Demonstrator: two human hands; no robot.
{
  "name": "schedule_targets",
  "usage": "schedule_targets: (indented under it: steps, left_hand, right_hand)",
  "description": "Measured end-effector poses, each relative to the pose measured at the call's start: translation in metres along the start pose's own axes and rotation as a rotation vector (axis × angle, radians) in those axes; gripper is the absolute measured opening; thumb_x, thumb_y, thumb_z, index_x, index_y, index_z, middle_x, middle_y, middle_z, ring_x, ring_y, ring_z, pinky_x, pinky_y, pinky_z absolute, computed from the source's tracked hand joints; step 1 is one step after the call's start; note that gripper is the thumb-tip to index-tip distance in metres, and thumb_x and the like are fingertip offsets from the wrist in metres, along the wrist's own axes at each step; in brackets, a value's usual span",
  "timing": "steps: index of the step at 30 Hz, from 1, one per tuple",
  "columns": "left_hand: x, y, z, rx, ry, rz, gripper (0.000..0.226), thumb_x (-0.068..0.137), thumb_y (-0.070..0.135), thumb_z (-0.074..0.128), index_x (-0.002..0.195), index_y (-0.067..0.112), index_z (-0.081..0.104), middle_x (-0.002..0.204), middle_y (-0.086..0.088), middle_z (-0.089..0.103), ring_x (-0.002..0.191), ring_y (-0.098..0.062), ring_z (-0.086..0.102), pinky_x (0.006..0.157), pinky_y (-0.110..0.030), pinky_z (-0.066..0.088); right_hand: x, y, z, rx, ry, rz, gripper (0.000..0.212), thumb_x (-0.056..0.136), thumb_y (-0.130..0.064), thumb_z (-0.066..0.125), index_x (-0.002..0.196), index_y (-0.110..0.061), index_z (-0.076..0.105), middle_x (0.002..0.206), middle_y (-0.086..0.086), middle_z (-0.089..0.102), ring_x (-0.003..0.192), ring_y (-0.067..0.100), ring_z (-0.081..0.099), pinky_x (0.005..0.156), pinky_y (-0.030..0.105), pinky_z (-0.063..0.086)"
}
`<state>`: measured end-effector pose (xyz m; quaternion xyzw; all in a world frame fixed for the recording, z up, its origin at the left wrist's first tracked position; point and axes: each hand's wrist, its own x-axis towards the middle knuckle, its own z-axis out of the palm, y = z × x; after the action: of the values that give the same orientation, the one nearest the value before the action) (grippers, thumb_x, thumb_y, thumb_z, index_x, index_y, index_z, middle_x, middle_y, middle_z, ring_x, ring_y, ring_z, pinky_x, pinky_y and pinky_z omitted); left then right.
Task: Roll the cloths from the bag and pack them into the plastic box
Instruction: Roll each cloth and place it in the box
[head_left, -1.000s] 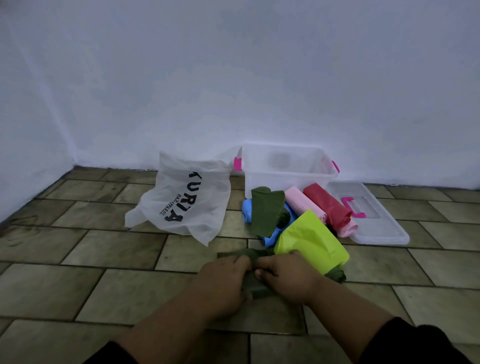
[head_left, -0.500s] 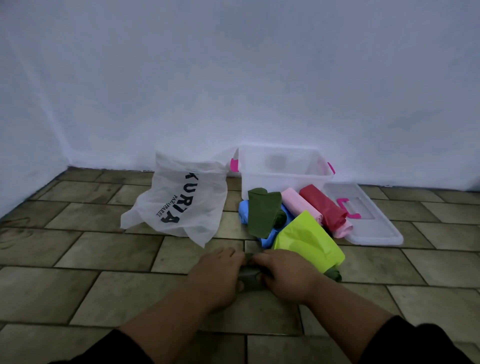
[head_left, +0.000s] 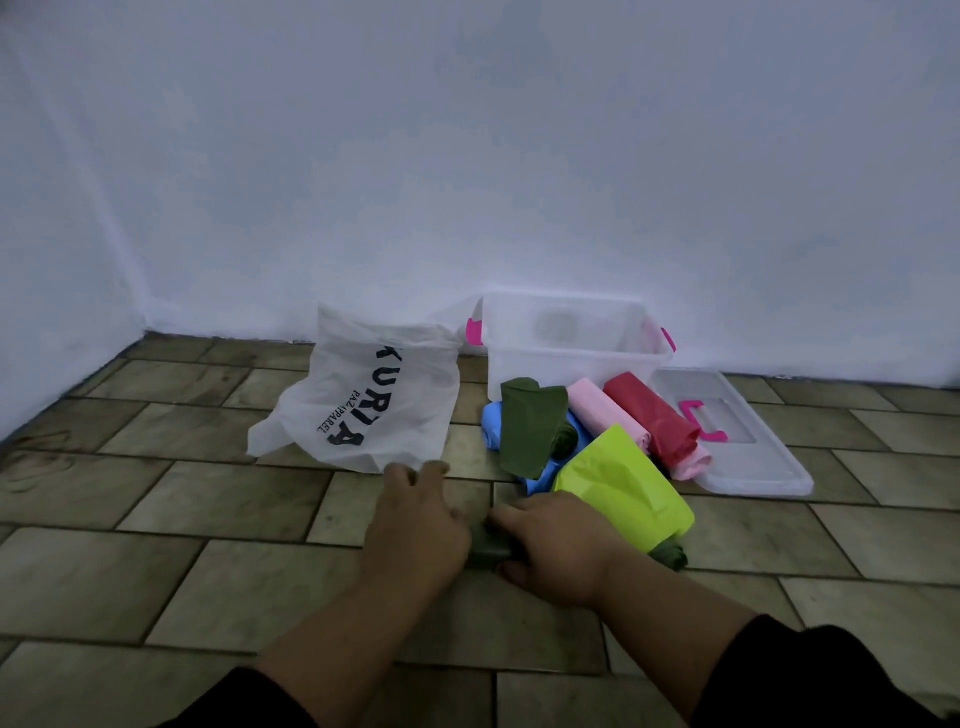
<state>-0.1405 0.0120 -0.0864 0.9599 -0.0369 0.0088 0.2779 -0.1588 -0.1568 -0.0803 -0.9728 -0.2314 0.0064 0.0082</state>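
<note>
A dark green cloth (head_left: 488, 545) lies rolled on the tiled floor between my hands. My right hand (head_left: 553, 545) is closed over its right part. My left hand (head_left: 415, 525) presses flat on its left end with fingers spread. Behind them lie a lime green cloth (head_left: 623, 493), an olive green cloth (head_left: 530, 421), a blue cloth (head_left: 491, 423), a pink roll (head_left: 602, 410) and a red roll (head_left: 649, 415). The clear plastic box (head_left: 571, 358) with pink latches stands open against the wall. The white bag (head_left: 363, 405) lies to its left.
The box's clear lid (head_left: 748, 452) with a pink handle lies on the floor right of the cloths. A white wall runs behind everything and along the left side. Another dark green piece (head_left: 670, 553) pokes out under the lime cloth.
My hands have rolled the dark green cloth tighter, and it is now mostly hidden. My left hand has flattened and spread its fingers forward toward the bag.
</note>
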Motion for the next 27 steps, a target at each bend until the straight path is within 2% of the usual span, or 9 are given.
schedule_targets:
  steps: [4,9,12,16,19,22,23,25,27]
  left_hand:
    - [-0.016,0.023,0.007,-0.508,-0.136,-0.425,0.067,0.086,0.017,0.057,0.143,0.028,0.024,0.138,-0.01,0.019,0.074,-0.012,0.039,0.058,-0.024,0.037]
    - [0.004,0.049,0.008,-0.5,-0.241,-0.716,0.084,0.086,0.011,0.058,0.15,0.027,0.006,0.14,-0.02,0.03,0.102,-0.029,0.051,0.082,-0.041,0.052]
    - [0.002,0.05,0.015,-0.601,-0.27,-0.638,0.079,0.084,0.01,0.057,0.149,0.023,0.013,0.135,-0.02,0.041,0.111,-0.035,0.053,0.093,-0.047,0.05]
    - [-0.002,0.046,0.015,-0.729,-0.262,-0.532,0.066,0.085,0.008,0.054,0.144,0.021,0.027,0.115,-0.017,0.055,0.099,-0.033,0.058,0.089,-0.049,0.052]
    - [-0.001,0.045,0.011,-0.946,-0.259,-0.49,0.055,0.085,0.009,0.059,0.135,0.019,0.039,0.11,-0.016,0.059,0.096,-0.035,0.061,0.084,-0.053,0.054]
    - [0.008,0.053,0.002,-1.079,-0.241,-0.455,0.051,0.085,0.014,0.062,0.131,0.026,0.043,0.115,-0.012,0.059,0.098,-0.034,0.063,0.084,-0.053,0.054]
    - [0.014,0.059,-0.002,-1.102,-0.239,-0.434,0.049,0.085,0.015,0.062,0.129,0.028,0.044,0.115,-0.012,0.06,0.098,-0.035,0.063,0.084,-0.053,0.054]
    - [0.035,0.073,-0.012,-1.117,-0.244,-0.367,0.044,0.085,0.016,0.062,0.125,0.026,0.047,0.114,-0.012,0.062,0.098,-0.034,0.064,0.085,-0.052,0.054]
    - [0.064,0.091,-0.024,-1.07,-0.257,-0.277,0.038,0.087,0.017,0.062,0.123,0.019,0.05,0.116,-0.012,0.062,0.101,-0.031,0.063,0.088,-0.05,0.053]
  right_hand:
    - [0.003,-0.006,-0.005,0.214,-0.057,0.154,0.032,0.085,-0.041,0.055,0.108,-0.018,0.054,0.103,0.006,0.062,0.094,0.026,0.059,0.072,0.032,0.043]
    - [-0.002,-0.012,-0.004,0.551,-0.111,0.407,0.021,0.089,-0.034,0.054,0.098,-0.016,0.055,0.093,0.004,0.063,0.084,0.019,0.058,0.064,0.028,0.041]
    - [-0.012,-0.018,0.0,0.787,-0.067,0.509,0.011,0.087,-0.032,0.056,0.085,-0.023,0.049,0.079,-0.007,0.056,0.07,0.008,0.052,0.056,0.021,0.038]
    - [-0.022,-0.023,0.0,1.071,-0.072,0.58,0.019,0.086,-0.034,0.06,0.09,-0.017,0.052,0.082,0.003,0.061,0.067,0.015,0.054,0.061,0.028,0.043]
    - [-0.025,-0.018,-0.007,1.535,-0.092,0.647,0.022,0.086,-0.033,0.064,0.088,-0.015,0.053,0.082,0.008,0.063,0.071,0.021,0.06,0.064,0.032,0.046]
    - [-0.022,-0.008,-0.02,1.993,-0.111,0.601,0.004,0.083,-0.011,0.059,0.087,-0.011,0.057,0.085,0.013,0.069,0.08,0.027,0.068,0.074,0.039,0.055]
    - [-0.018,-0.003,-0.026,2.082,-0.103,0.558,0.007,0.078,-0.007,0.059,0.084,-0.009,0.059,0.089,0.017,0.069,0.084,0.03,0.068,0.078,0.043,0.056]
    - [-0.007,0.012,-0.043,2.14,-0.074,0.497,0.016,0.073,-0.005,0.061,0.088,-0.007,0.06,0.101,0.023,0.066,0.092,0.033,0.067,0.086,0.047,0.055]
    - [0.008,0.034,-0.066,2.048,-0.06,0.499,0.028,0.073,-0.009,0.062,0.101,-0.005,0.061,0.109,0.024,0.065,0.098,0.034,0.066,0.09,0.05,0.052]
